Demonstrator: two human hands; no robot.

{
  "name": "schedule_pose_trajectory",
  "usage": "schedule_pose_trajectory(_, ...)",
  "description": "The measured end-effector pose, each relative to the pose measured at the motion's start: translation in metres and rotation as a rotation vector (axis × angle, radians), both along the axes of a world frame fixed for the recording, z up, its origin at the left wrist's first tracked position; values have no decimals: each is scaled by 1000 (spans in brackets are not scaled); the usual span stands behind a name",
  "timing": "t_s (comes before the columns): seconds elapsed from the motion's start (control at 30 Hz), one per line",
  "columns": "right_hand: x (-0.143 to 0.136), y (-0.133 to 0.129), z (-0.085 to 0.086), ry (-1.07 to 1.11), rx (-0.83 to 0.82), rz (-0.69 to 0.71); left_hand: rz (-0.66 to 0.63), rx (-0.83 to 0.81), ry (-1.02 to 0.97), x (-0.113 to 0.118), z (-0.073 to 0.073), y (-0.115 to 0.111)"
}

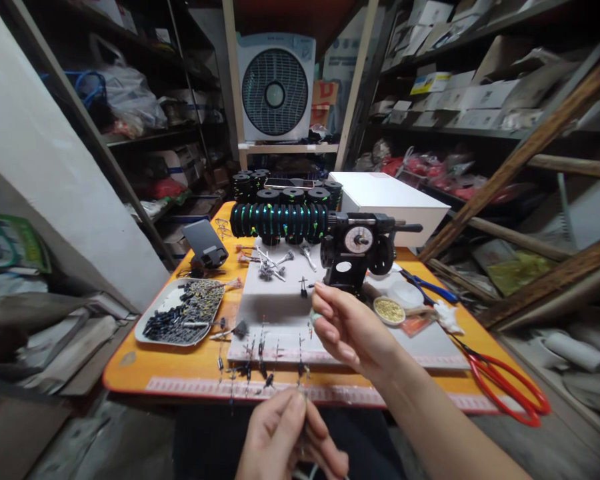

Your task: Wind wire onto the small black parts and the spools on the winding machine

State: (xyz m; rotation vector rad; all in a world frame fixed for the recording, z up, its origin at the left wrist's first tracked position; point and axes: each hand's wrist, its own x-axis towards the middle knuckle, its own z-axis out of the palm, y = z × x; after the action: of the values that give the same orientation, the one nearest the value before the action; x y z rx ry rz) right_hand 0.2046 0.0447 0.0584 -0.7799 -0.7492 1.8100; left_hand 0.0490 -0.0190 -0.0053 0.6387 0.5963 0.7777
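Note:
My left hand (293, 437) is closed in a pinch low at the table's front edge. What lies between its fingertips is too small to make out; a pale loop shows below the fingers. My right hand (353, 333) is raised over the white board (275, 307), thumb and forefinger pinched together. A thin dark tip shows at those fingertips, too fine to name, and a greenish wrap (315, 319) is on a finger. Close to it lies a small black piece (304, 291). Several thin dark pieces with wire-like stems (261, 350) hang along the board's front edge.
A black winder with a dial (359, 241) carries a ribbed black-and-green roll (279, 221). On the left is a tray (141, 328) of small dark and grey parts. To the right are a dish of golden bits (390, 311), blue-handled pliers (435, 288) and red-handled scissors (505, 390).

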Motion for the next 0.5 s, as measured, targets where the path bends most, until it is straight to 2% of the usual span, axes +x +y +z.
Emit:
schedule_pose_trajectory(0.23,1,-2,4,-39,38,6,163,295,261,3,-8,7)
schedule_pose_trajectory(0.37,5,-4,15,-175,166,15,268,520,552,1,1,14)
schedule_pose_trajectory(0.5,9,-6,31,-261,251,91,274,667,585,5,17,27)
